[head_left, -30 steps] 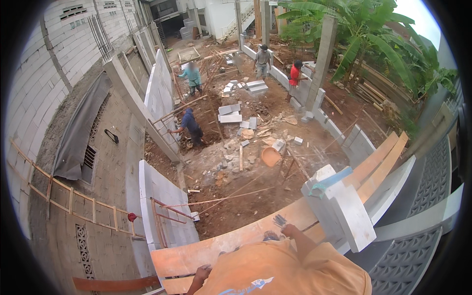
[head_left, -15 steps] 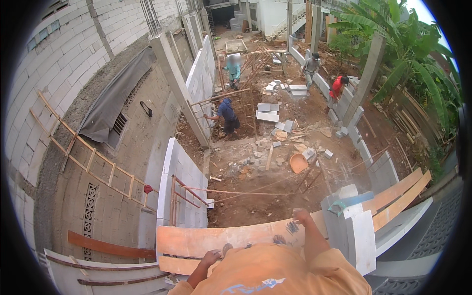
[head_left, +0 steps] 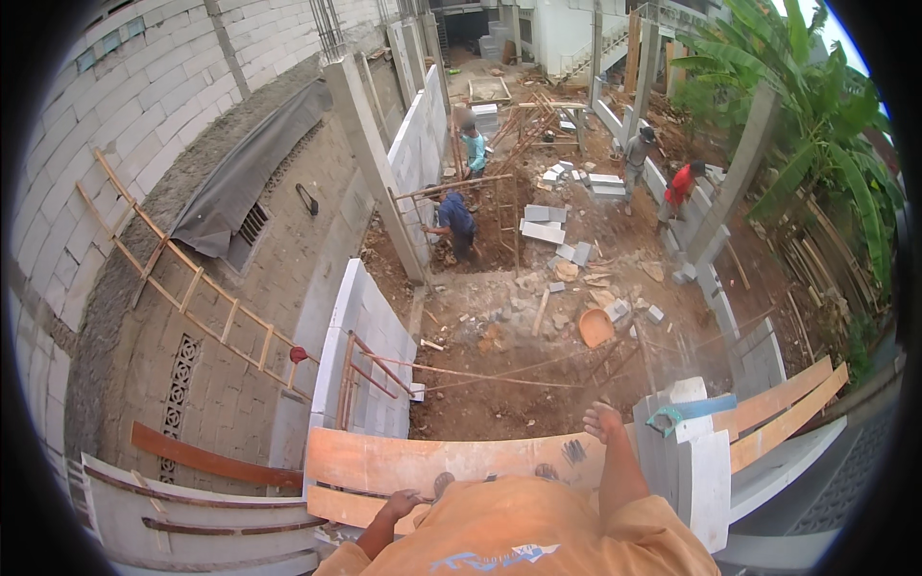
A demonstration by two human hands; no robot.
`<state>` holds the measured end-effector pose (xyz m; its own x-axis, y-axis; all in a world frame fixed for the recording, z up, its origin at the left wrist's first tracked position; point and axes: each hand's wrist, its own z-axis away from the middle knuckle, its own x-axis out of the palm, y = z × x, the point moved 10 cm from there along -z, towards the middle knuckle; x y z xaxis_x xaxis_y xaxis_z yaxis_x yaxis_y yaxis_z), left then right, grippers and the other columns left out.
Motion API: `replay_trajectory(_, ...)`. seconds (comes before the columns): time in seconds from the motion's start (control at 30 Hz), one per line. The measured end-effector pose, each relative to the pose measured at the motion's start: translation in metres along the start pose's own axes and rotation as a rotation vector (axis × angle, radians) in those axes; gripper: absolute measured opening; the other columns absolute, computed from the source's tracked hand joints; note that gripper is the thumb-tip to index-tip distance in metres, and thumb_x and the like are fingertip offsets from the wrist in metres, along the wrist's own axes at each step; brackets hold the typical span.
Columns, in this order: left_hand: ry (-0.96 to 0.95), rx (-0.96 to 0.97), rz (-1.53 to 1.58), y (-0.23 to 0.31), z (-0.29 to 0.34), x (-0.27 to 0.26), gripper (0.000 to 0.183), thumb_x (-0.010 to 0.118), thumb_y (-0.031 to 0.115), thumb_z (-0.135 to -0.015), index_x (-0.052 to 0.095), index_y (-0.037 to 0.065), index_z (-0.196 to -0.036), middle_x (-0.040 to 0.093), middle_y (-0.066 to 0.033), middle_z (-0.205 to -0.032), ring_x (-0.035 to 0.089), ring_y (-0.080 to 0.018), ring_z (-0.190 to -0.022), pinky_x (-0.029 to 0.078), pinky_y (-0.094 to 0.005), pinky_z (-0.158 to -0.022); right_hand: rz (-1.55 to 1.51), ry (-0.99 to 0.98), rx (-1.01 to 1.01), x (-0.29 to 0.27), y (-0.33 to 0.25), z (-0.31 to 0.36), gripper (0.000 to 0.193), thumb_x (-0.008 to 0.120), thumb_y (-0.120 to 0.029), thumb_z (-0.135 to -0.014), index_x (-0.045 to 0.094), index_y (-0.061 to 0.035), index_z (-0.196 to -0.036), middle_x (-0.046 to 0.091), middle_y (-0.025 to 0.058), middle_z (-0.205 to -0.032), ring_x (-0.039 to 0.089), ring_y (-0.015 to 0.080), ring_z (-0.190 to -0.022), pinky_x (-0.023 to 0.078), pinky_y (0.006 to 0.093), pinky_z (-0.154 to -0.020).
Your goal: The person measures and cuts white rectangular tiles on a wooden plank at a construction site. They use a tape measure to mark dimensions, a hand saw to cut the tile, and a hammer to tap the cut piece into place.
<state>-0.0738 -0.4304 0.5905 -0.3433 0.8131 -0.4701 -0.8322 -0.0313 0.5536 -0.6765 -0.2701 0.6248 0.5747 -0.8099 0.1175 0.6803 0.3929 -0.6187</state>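
I stand on plank scaffolding (head_left: 384, 461) high above the ground, the tips of my feet showing on it. My right hand (head_left: 603, 420) is raised over the far plank edge, fingers loosely apart and nothing in it. Low beside my body, my left hand (head_left: 403, 502) hangs over the planks with its fingers loosely stretched, apparently holding nothing. A small dark-grey striped thing (head_left: 573, 451), its kind unclear, lies on the plank near my right hand. Pale lightweight blocks (head_left: 704, 490) stand stacked to my right. On top of them rests a handsaw (head_left: 691, 410) with a teal handle.
Below, a worker in dark blue (head_left: 453, 226) bends beside the left block wall (head_left: 370, 365); several others stand farther off. Loose blocks (head_left: 545, 230) and an orange basin (head_left: 596, 327) lie on the dirt. A wooden ladder (head_left: 197, 288) leans left. Thin poles (head_left: 499, 381) cross below the planks.
My right hand has turned, its fingers spreading more. My view has shifted slightly, so the site sits farther right. The worker in teal has turned toward the left wall.
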Motion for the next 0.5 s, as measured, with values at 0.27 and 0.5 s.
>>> replay_trajectory(0.27,0.033,0.142,0.079,0.027,-0.014,-0.016,0.054,0.068,0.038,-0.09,0.064,0.002,-0.13,0.066,-0.0205,-0.129,0.061,-0.0298,-0.122,0.047,-0.0388,-0.104,-0.103,-0.014,-0.06,-0.002,-0.006,-0.017,0.046,0.05,-0.028,-0.103,0.046,-0.0104,-0.145,0.059,0.0152,-0.136,0.063,0.0328,-0.115,0.052,0.0484,-0.095)
replay_trajectory(0.5,-0.037,0.033,0.183,0.04,-0.005,-0.019,0.054,0.072,0.036,-0.089,0.064,0.003,-0.131,0.068,-0.0164,-0.124,0.064,-0.0241,-0.114,0.05,-0.0367,-0.098,-0.235,-0.055,-0.059,0.007,-0.03,0.001,0.057,0.051,-0.027,-0.104,0.034,-0.0092,-0.154,0.041,0.0183,-0.155,0.047,0.0355,-0.137,0.041,0.0473,-0.111)
